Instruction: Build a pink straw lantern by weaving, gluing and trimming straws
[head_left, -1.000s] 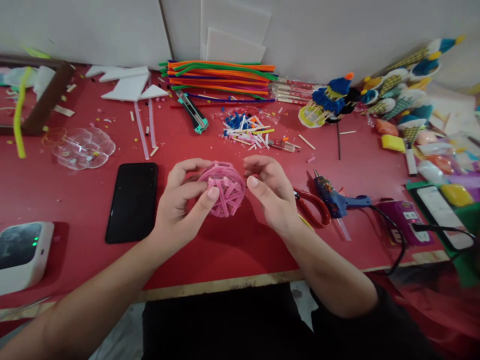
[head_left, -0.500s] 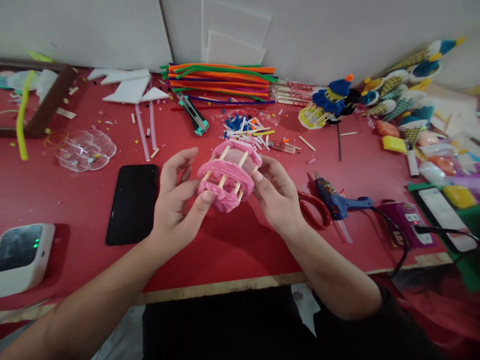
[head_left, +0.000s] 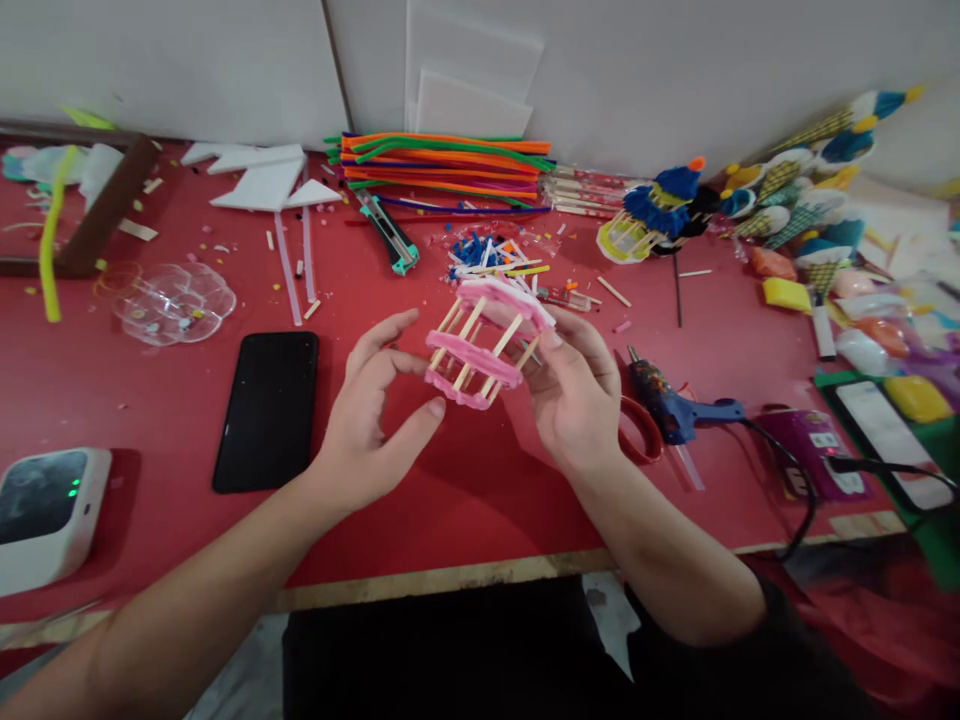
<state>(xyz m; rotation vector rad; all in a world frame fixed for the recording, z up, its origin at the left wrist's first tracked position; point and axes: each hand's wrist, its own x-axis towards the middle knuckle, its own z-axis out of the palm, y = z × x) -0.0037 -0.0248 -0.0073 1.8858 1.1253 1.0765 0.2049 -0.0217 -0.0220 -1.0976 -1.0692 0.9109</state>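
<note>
A small cage-like craft of pale wooden sticks and pink clay rings is held tilted above the table. My right hand grips its right side, thumb on the top pink rim and fingers behind. At the lower left of the craft, my left hand is open with its fingers apart. Its fingertips are close to the pink rings; whether they touch I cannot tell. Just behind the craft lies a pile of cut sticks and blue bits.
A black phone lies left of my left hand. Red-handled scissors and a blue glue gun are at right. Behind are a utility knife, pipe cleaners and a blue-topped craft. A white device stands far left.
The craft has turned in my right hand and shifted slightly right, showing its stick sides more. My left hand's thumb has come off the pink clay and its fingers have spread.
</note>
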